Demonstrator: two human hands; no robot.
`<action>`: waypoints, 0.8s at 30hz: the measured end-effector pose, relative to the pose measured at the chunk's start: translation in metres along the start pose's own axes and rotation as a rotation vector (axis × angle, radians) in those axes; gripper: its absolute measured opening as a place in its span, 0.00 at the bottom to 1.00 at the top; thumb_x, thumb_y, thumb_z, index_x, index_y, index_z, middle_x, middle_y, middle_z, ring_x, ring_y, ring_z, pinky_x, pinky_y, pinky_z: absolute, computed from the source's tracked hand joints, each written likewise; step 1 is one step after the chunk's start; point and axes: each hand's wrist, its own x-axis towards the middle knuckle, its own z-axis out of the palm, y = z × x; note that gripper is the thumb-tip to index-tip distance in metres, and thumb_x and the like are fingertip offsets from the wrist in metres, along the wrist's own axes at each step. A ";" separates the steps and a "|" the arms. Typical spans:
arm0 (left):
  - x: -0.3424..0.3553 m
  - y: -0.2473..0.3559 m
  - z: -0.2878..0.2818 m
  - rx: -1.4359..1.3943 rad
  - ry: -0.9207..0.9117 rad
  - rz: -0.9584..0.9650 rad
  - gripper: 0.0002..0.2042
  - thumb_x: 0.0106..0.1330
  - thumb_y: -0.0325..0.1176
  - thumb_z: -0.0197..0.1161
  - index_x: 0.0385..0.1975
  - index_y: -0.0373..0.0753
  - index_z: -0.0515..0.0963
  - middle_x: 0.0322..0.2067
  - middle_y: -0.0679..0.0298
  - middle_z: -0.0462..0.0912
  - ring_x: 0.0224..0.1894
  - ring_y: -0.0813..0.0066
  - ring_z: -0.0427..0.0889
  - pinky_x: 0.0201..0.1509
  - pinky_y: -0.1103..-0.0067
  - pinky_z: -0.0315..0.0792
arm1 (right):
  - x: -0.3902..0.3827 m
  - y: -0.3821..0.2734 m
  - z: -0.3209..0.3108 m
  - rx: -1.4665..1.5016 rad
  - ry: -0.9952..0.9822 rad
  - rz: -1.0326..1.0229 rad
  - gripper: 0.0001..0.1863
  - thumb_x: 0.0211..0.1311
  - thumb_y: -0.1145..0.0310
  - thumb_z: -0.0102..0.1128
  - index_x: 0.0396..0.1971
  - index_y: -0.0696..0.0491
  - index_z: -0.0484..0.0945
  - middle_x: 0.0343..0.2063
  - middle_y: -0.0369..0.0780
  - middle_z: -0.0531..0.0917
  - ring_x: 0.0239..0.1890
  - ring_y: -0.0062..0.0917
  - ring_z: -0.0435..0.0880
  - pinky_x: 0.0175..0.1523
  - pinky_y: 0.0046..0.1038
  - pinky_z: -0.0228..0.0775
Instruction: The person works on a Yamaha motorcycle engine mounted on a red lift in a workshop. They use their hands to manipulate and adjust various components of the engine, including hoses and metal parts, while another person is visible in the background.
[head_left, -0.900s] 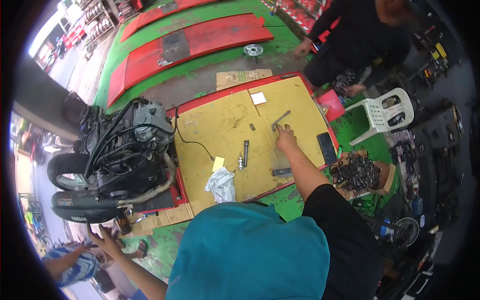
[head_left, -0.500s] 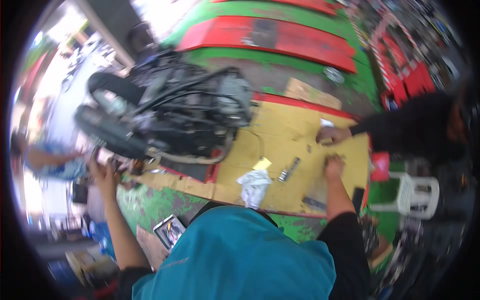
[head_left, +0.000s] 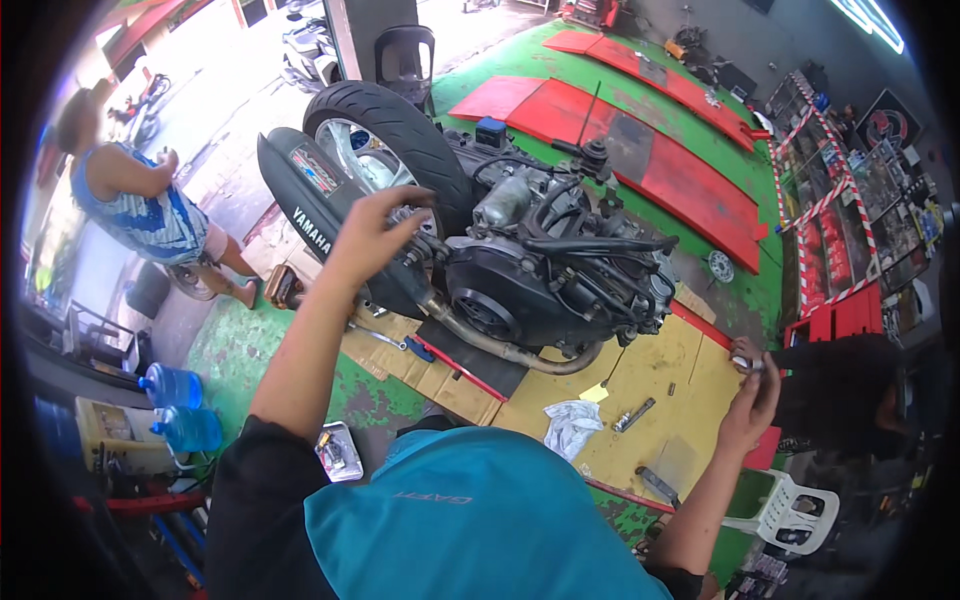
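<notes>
My left hand (head_left: 375,235) reaches over the black rear fender (head_left: 315,205) beside the motorcycle wheel's tire (head_left: 410,135). Its thumb and fingers are apart, with nothing visible between them. An engine assembly (head_left: 500,290) with hoses and a bent exhaust pipe (head_left: 550,365) lies to its right. At the right edge of the yellow board, my right hand (head_left: 748,405) has its fingers closed around a small silver part (head_left: 745,364), whose exact kind is too small to tell. A co-worker's hand (head_left: 741,347) meets it there, coming from a dark sleeve.
The yellow board (head_left: 650,365) bears a white rag (head_left: 572,425), a socket tool (head_left: 634,414) and a dark flat tool (head_left: 657,484). A wrench (head_left: 378,336) lies on cardboard. A parts tray (head_left: 338,452) sits near me. A white plastic chair (head_left: 795,512) stands right; another person (head_left: 150,200) stands left.
The view has swung left and sharpened. My left hand has come up to the fender and wheel. My right hand has left the board's surface and met the co-worker's hand at a small silver part.
</notes>
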 end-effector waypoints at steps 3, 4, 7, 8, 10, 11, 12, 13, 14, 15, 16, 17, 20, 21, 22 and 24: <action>0.018 -0.012 0.019 0.025 -0.154 0.018 0.13 0.67 0.26 0.69 0.50 0.33 0.86 0.45 0.58 0.91 0.48 0.70 0.89 0.57 0.74 0.78 | 0.027 -0.158 0.031 -0.028 -0.308 -0.065 0.21 0.75 0.78 0.53 0.66 0.61 0.75 0.52 0.45 0.86 0.54 0.28 0.83 0.63 0.31 0.72; 0.021 -0.018 0.024 -0.044 -0.165 0.021 0.13 0.67 0.26 0.69 0.50 0.33 0.86 0.44 0.58 0.91 0.48 0.70 0.89 0.56 0.74 0.78 | 0.029 -0.201 0.049 -0.165 -0.369 -0.271 0.23 0.71 0.81 0.54 0.65 0.61 0.76 0.51 0.46 0.86 0.50 0.31 0.85 0.58 0.33 0.74; 0.017 -0.034 0.033 -0.208 -0.190 0.035 0.14 0.68 0.24 0.67 0.53 0.33 0.84 0.44 0.56 0.90 0.47 0.71 0.89 0.55 0.75 0.80 | 0.028 -0.280 0.116 -0.308 -0.609 -0.552 0.25 0.64 0.79 0.62 0.63 0.57 0.78 0.40 0.47 0.84 0.43 0.40 0.84 0.47 0.39 0.77; 0.020 -0.039 0.037 -0.304 -0.210 0.017 0.14 0.69 0.23 0.66 0.54 0.33 0.84 0.45 0.57 0.90 0.48 0.73 0.88 0.56 0.75 0.80 | 0.028 -0.294 0.138 -0.373 -0.657 -0.606 0.24 0.64 0.77 0.63 0.62 0.56 0.78 0.40 0.46 0.84 0.44 0.40 0.84 0.47 0.39 0.77; 0.024 -0.048 0.043 -0.487 -0.247 -0.021 0.16 0.69 0.21 0.65 0.56 0.32 0.83 0.47 0.59 0.90 0.50 0.75 0.87 0.57 0.76 0.79 | 0.033 -0.308 0.182 -0.540 -0.756 -0.683 0.22 0.63 0.75 0.63 0.58 0.53 0.80 0.40 0.44 0.85 0.44 0.39 0.85 0.47 0.40 0.79; 0.027 -0.045 0.038 -0.487 -0.288 -0.015 0.17 0.71 0.20 0.64 0.59 0.32 0.81 0.48 0.59 0.89 0.51 0.77 0.86 0.59 0.77 0.79 | 0.037 -0.312 0.202 -0.648 -0.805 -0.705 0.20 0.62 0.74 0.62 0.55 0.52 0.81 0.40 0.44 0.86 0.43 0.39 0.86 0.46 0.40 0.80; 0.028 -0.047 0.038 -0.517 -0.291 -0.012 0.17 0.70 0.20 0.64 0.59 0.32 0.81 0.48 0.59 0.89 0.51 0.77 0.86 0.58 0.77 0.79 | 0.041 -0.311 0.224 -0.697 -0.827 -0.695 0.18 0.62 0.73 0.62 0.52 0.51 0.83 0.38 0.44 0.87 0.41 0.39 0.87 0.45 0.41 0.81; 0.029 -0.050 0.041 -0.552 -0.297 -0.006 0.17 0.70 0.20 0.64 0.59 0.32 0.81 0.48 0.59 0.89 0.51 0.77 0.87 0.57 0.77 0.80 | 0.045 -0.307 0.242 -0.752 -0.847 -0.682 0.16 0.61 0.73 0.62 0.50 0.51 0.84 0.37 0.44 0.87 0.40 0.40 0.88 0.44 0.41 0.81; 0.031 -0.052 0.043 -0.584 -0.300 -0.004 0.17 0.70 0.20 0.65 0.59 0.32 0.81 0.48 0.59 0.90 0.50 0.77 0.87 0.57 0.77 0.80 | 0.050 -0.300 0.256 -0.762 -0.848 -0.694 0.15 0.60 0.73 0.61 0.47 0.51 0.85 0.36 0.44 0.87 0.39 0.41 0.89 0.44 0.42 0.81; 0.032 -0.052 0.045 -0.578 -0.305 -0.006 0.17 0.70 0.21 0.65 0.58 0.31 0.81 0.47 0.59 0.90 0.49 0.77 0.87 0.56 0.77 0.80 | 0.054 -0.292 0.268 -0.771 -0.850 -0.708 0.13 0.60 0.73 0.61 0.45 0.51 0.85 0.36 0.45 0.87 0.39 0.42 0.89 0.44 0.42 0.82; 0.032 -0.052 0.045 -0.572 -0.308 -0.011 0.17 0.69 0.21 0.66 0.58 0.31 0.81 0.46 0.59 0.90 0.48 0.78 0.87 0.55 0.77 0.81 | 0.055 -0.289 0.277 -0.779 -0.856 -0.725 0.12 0.60 0.74 0.60 0.43 0.51 0.86 0.35 0.45 0.88 0.38 0.42 0.89 0.44 0.42 0.82; 0.033 -0.051 0.047 -0.566 -0.312 -0.016 0.17 0.69 0.21 0.66 0.58 0.31 0.81 0.45 0.59 0.91 0.47 0.78 0.87 0.54 0.77 0.81 | 0.056 -0.287 0.281 -0.803 -0.876 -0.719 0.12 0.60 0.74 0.60 0.42 0.51 0.87 0.35 0.46 0.88 0.39 0.42 0.90 0.45 0.42 0.82; 0.036 -0.052 0.056 -0.536 -0.286 -0.032 0.17 0.67 0.24 0.69 0.56 0.32 0.83 0.41 0.59 0.91 0.42 0.78 0.88 0.49 0.77 0.81 | 0.055 -0.287 0.291 -0.868 -0.911 -0.697 0.11 0.59 0.73 0.61 0.40 0.51 0.88 0.36 0.46 0.88 0.41 0.43 0.90 0.46 0.43 0.82; 0.034 -0.053 0.056 -0.518 -0.264 -0.016 0.17 0.66 0.26 0.70 0.54 0.32 0.83 0.39 0.57 0.91 0.40 0.76 0.89 0.48 0.76 0.82 | 0.051 -0.288 0.293 -0.885 -0.908 -0.688 0.11 0.59 0.73 0.61 0.40 0.52 0.88 0.36 0.46 0.89 0.41 0.43 0.90 0.46 0.43 0.82; 0.035 -0.053 0.055 -0.501 -0.244 0.001 0.17 0.65 0.28 0.71 0.53 0.33 0.84 0.38 0.55 0.91 0.39 0.73 0.90 0.47 0.75 0.82 | 0.049 -0.290 0.295 -0.904 -0.904 -0.677 0.11 0.59 0.73 0.61 0.40 0.52 0.88 0.36 0.47 0.89 0.41 0.43 0.90 0.47 0.43 0.83; 0.037 -0.054 0.054 -0.464 -0.243 0.018 0.17 0.64 0.30 0.73 0.52 0.34 0.85 0.36 0.53 0.91 0.38 0.70 0.91 0.45 0.74 0.82 | 0.047 -0.293 0.299 -0.933 -0.904 -0.665 0.11 0.59 0.73 0.62 0.40 0.53 0.88 0.36 0.47 0.89 0.41 0.42 0.90 0.47 0.42 0.83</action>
